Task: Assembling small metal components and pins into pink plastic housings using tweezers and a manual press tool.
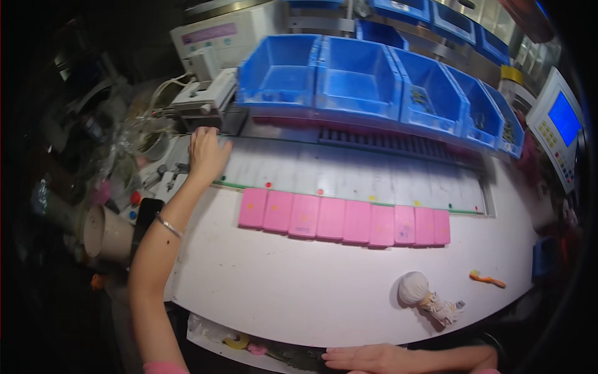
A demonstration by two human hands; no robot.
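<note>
My left hand (pixel 208 154) reaches to the left end of a long white glass-topped panel (pixel 349 167) with a green edge. Its thumb stands apart from the bent fingers, and I see nothing held; the fingertips are partly hidden. Along the panel's near edge lies a row of several pink rectangular blocks (pixel 304 215), side by side. My right hand (pixel 367 358) rests low at the table's front edge, fingers stretched out and holding nothing. Beyond it on the white table (pixel 268 280) lie a round-headed, cloth-wrapped bundle (pixel 413 288) and an orange brush (pixel 488 279).
Blue bins (pixel 358 71) stand in a row behind the panel, some with small parts. A white device (pixel 200 93) is at the back left, a keypad unit with a blue screen (pixel 560 121) at the right. Left are a beige cup (pixel 103 230) and clutter. An open drawer (pixel 208 327) sits below.
</note>
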